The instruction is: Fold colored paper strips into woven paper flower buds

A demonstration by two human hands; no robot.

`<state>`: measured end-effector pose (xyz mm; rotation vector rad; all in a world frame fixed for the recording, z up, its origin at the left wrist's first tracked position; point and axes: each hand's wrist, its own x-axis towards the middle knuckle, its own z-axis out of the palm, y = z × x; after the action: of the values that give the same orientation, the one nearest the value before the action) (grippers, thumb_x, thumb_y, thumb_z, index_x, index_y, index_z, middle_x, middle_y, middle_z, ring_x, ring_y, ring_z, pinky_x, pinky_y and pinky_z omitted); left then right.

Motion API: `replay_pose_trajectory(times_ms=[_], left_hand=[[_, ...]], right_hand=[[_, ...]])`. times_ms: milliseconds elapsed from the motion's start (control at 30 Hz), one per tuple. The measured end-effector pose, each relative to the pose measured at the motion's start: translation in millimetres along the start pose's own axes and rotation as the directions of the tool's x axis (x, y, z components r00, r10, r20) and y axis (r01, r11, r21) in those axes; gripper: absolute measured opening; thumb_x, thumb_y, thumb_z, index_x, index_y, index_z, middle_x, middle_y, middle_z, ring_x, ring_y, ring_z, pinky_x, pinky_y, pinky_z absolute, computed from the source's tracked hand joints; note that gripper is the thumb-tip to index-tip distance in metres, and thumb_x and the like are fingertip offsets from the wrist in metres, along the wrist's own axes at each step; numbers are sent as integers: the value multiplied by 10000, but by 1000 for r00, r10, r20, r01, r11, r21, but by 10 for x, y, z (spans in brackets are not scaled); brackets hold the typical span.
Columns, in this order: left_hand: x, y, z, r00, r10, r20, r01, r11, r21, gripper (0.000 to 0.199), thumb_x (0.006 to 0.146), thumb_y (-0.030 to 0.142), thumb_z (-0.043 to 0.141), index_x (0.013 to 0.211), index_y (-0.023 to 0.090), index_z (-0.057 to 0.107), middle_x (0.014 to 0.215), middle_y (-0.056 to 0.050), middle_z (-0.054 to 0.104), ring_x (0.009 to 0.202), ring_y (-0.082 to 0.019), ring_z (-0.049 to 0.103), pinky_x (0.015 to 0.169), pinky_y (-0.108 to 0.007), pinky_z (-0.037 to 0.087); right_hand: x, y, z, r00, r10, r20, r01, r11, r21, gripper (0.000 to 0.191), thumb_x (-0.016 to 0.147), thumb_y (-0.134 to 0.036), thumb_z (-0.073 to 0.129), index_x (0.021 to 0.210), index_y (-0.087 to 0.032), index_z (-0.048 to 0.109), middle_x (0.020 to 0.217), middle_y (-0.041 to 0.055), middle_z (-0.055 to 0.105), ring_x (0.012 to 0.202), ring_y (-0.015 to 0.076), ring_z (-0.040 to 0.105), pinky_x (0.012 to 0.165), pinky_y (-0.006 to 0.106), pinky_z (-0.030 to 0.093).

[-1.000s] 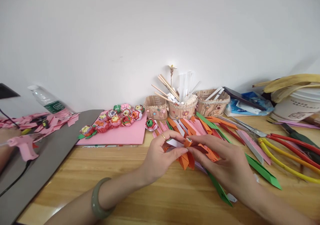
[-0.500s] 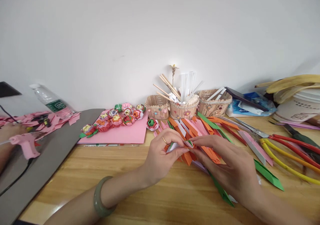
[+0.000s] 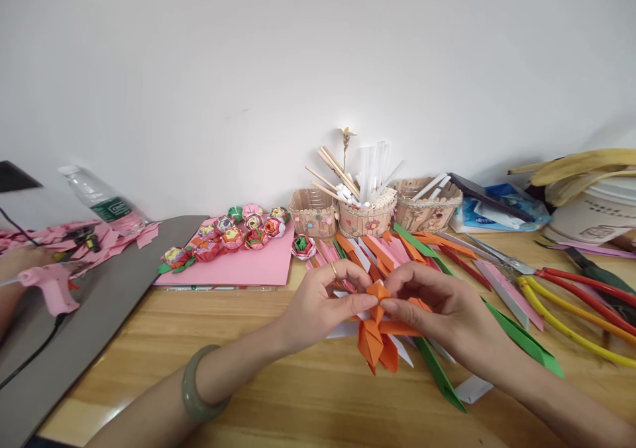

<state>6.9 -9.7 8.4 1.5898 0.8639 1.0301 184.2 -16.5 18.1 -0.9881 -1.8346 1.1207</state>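
Between my two hands is a small folded orange paper piece point(image 3: 379, 295), pinched at its sides. My left hand point(image 3: 328, 305), with a ring and a green bangle point(image 3: 199, 385) on the wrist, grips its left side with thumb and fingers. The thumb and fingers of my right hand point(image 3: 440, 315) close on its right side. Just below hang or lie more pointed orange folds point(image 3: 371, 343); whether they join the held piece I cannot tell. Under and behind my hands spreads a pile of folded strips in pink, orange, white and green point(image 3: 440, 372).
Paper flowers point(image 3: 232, 238) rest on pink sheets point(image 3: 248, 268). Three decorated baskets point(image 3: 366, 220) stand by the wall. Scissors point(image 3: 517, 266) and other red and yellow-handled tools lie right. At far left, another person's hand point(image 3: 20, 262) is beside a pink glue gun point(image 3: 52, 285) and a bottle point(image 3: 106, 203).
The paper between my hands has turned, now showing its orange face upright. My right hand has tilted up, its thumb now in view. More orange folds and white strips show below.
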Motion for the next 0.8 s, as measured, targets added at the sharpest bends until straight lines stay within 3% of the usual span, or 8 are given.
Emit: replay_pose_trajectory(times_ms=[200,333,433,500,533,600,667,800], left_hand=[[-17,22,10,997,81,-5,-80,996,48,90,715,227,616,741,154,571,698,-13,591,638,-103,552,586,-217,452],[-18,31,25,980,196,-21,-190,967,171,37,733,189,585,726,152,582,687,-30,609,625,-113,561,581,-231,465],[-20,28,30,916,402,-9,-376,864,335,59,744,114,548,727,148,594,687,-44,630,640,-118,569,608,-240,468],[-23,21,28,856,517,14,-476,777,412,82,747,94,541,749,150,601,695,-47,642,653,-118,574,620,-239,470],[-24,17,27,849,528,14,-483,766,425,80,748,100,544,765,152,602,706,-47,646,660,-117,578,625,-238,474],[-23,7,22,898,439,-10,-400,826,397,57,746,131,563,782,155,600,727,-43,650,666,-116,584,621,-233,481],[-17,-3,17,963,265,-41,-239,918,316,37,740,166,580,772,151,594,731,-39,646,659,-114,584,592,-220,481],[7,-15,14,995,71,-75,-59,988,143,81,736,219,595,739,139,582,711,-31,629,642,-110,578,570,-213,478]], right_hand=[[-31,-8,-9,993,-116,-4,114,982,-149,100,838,-232,506,772,-189,567,713,12,615,648,129,568,583,243,471],[-68,33,9,932,-362,-30,321,859,-399,113,811,-105,490,807,-203,546,695,9,617,601,118,561,537,235,457],[-97,72,29,833,-554,-4,465,704,-537,180,782,-53,507,862,-213,522,713,19,620,615,131,566,543,257,458],[-110,84,39,812,-584,-3,478,667,-572,213,773,-46,520,885,-227,508,718,22,621,633,144,573,558,274,464],[-112,83,42,817,-577,-17,465,676,-571,218,772,-48,522,887,-232,505,719,20,622,636,146,577,564,277,468],[-106,71,44,840,-539,-67,424,727,-540,201,778,-59,520,873,-236,510,718,13,625,630,138,585,569,268,476],[-85,52,40,877,-467,-116,360,796,-486,160,780,-78,521,834,-228,531,709,5,630,620,129,589,564,251,481],[-30,21,27,969,-226,-102,183,930,-319,90,790,-141,515,766,-206,572,684,4,639,611,131,589,551,239,490]])
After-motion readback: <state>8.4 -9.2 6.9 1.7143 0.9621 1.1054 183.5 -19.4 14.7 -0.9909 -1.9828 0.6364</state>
